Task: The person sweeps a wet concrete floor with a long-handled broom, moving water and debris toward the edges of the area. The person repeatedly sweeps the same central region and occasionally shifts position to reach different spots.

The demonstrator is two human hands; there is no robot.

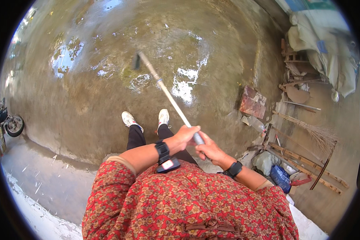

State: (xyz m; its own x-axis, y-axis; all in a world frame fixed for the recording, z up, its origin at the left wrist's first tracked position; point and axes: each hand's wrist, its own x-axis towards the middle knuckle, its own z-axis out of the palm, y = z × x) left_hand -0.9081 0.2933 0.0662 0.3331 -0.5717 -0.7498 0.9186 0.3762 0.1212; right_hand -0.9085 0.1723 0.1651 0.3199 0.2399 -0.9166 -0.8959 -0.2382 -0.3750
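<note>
Both my hands grip a long pale pole [171,99] by its grey handle. My left hand [183,136] is wrapped around the upper part of the grip, and my right hand [211,149] closes on it nearer my body. The pole slopes forward and to the left. At its far end a narrow dark head [136,61], blurred, is over the wet concrete floor [108,90]; whether it touches the floor I cannot tell. Puddles [184,82] shine around and beyond the pole. My white shoes [163,117] stand to the left of the pole.
At the right lie a reddish slab [253,102], a clear plastic bottle [256,123], a twig broom [312,127], a wooden ladder-like frame [309,166] and a blue bag [280,177]. A pale tarp [324,57] drapes over stacked items. A motorcycle wheel [15,126] is at the far left.
</note>
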